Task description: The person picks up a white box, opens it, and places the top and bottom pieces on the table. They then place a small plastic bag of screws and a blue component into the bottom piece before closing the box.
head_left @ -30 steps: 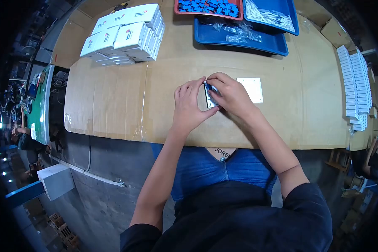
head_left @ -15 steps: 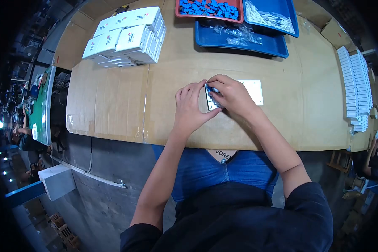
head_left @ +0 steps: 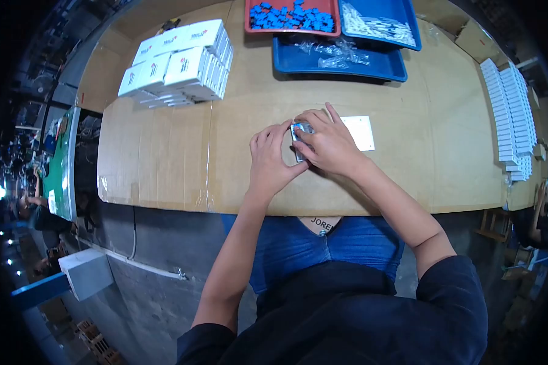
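Observation:
A small open box with blue and clear contents lies on the cardboard-covered table between my hands. My left hand grips its left side, thumb at the near edge and fingertips at the far edge. Over the box, my right hand has its fingers bent onto the contents, with one finger raised; what its fingertips touch is mostly hidden. Just right of my right hand, a flat white piece with small marks at its corners lies on the table.
White printed boxes are stacked at the back left. At the back stand a red tray of blue parts, a blue tray of white pieces and another blue tray with clear bags. White box stacks line the right; people show at both sides.
My right hand has shifted over the box and raised one finger, covering more of the contents. My left hand stays around the box. The whole view has shifted slightly.

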{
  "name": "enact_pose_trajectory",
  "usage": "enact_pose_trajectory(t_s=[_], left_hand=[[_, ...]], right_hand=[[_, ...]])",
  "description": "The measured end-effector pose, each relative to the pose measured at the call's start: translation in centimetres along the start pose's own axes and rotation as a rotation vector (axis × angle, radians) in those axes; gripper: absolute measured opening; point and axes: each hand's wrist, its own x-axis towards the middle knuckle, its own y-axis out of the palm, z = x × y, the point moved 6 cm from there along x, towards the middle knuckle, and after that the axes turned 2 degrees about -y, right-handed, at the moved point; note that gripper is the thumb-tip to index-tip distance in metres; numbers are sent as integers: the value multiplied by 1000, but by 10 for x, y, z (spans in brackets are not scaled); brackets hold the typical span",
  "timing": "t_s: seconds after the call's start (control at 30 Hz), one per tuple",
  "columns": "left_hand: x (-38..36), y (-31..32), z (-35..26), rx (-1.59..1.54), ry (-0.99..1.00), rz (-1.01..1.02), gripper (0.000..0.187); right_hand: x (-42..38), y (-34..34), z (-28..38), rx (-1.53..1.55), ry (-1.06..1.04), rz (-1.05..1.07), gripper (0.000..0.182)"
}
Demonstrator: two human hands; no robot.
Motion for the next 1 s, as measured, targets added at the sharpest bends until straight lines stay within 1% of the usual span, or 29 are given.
enact_pose_trajectory(t_s=[0.03,0.07,0.13,0.17,0.23,0.27,0.33,0.37,0.43,0.57,0.67,0.73,0.77,0.8,0.83,0.87,0.9,0.93,0.97,1.0], left_hand=[[0,-1,-1,-4,-1,2,89],[0,-1,-1,-5,17,2,89],[0,-6,-5,-41,75,-77,84],[-1,-5,-3,-46,78,-79,84],[-3,-4,5,-22,11,-93,83],[-3,-4,6,-33,1,-87,84],[-3,-8,-5,-18,26,-78,84],[-3,-9,-11,-2,53,-65,83],[-4,-7,-12,30,58,-61,83],[-6,-3,-9,84,35,-69,82],[-7,-2,-6,86,39,-70,83],[-8,-8,-9,56,36,-72,82],[-9,-9,-10,21,29,-69,82],[-10,-8,-11,20,30,-70,82],[-13,-7,-8,-177,-24,-91,82],[-17,-5,-4,-374,-80,-108,82],[-20,-3,-11,-376,-83,-101,82],[-24,-2,-16,-732,-192,-134,84],[-28,1,-18,-1087,-306,-169,85],[-33,-1,-21,-1082,-326,-198,82]], right_hand=[[1,-1,-5,41,3,43,27],[1,-6,-17,82,11,-17,27],[-10,-25,-48,149,61,-153,25],[-22,-34,-56,144,63,-153,25],[-46,-53,-81,257,273,-196,29],[-57,-60,-83,258,272,-193,29],[-78,-63,-82,160,277,-4,34],[-85,-65,-84,158,278,-7,34],[-97,-60,-86,182,296,72,40],[-103,-67,-79,164,304,67,39],[-104,-73,-71,187,250,35,34],[-104,-74,-71,310,253,30,29],[-104,-74,-71,308,251,29,29],[-106,-73,-77,446,352,-18,28],[-111,-70,-84,585,456,-66,28],[-112,-67,-88,585,463,-66,28],[-115,-62,-97,628,529,-75,29],[-118,-57,-105,670,595,-86,30],[-120,-54,-107,670,600,-83,30],[-122,-53,-111,601,649,-132,30]])
